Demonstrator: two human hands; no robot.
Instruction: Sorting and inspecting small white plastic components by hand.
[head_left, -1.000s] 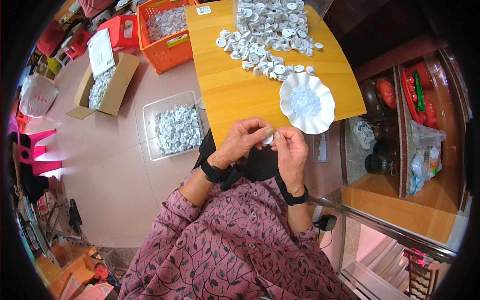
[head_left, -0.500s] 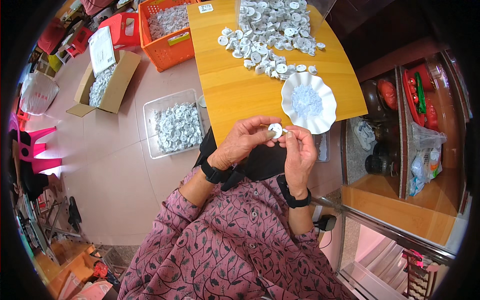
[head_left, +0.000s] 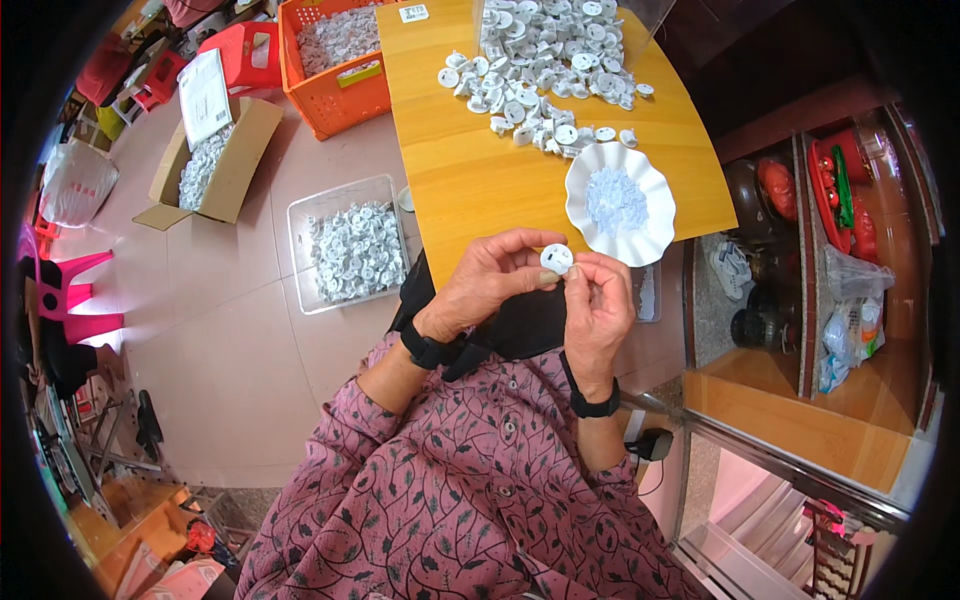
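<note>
Between its thumb and fingers, my left hand [head_left: 487, 282] pinches a white round plastic part [head_left: 556, 259] above the near edge of the table. The disc's flat face, with small dark slots, is turned up. My right hand [head_left: 598, 305] is closed, thumb and forefinger pressed together at the disc's lower right edge. Whether a small piece is also between those fingertips is hidden. Just beyond the hands, a white wavy-rimmed plate [head_left: 652, 240] holds a heap of small pale bluish-white pieces [head_left: 614, 201]. Many similar white plastic parts [head_left: 545, 85] lie piled at the table's far side.
The yellow wooden table [head_left: 470, 190] carries the plate and pile. Left of it on the floor stand a clear plastic bin [head_left: 350, 302] of white parts, an orange crate [head_left: 340, 108] and a cardboard box [head_left: 245, 165]. Shelves [head_left: 800, 400] close off the right side.
The disc has turned to face up more fully and moved slightly right. My right fingertips have come against its edge; the small white piece seen in them earlier no longer shows.
</note>
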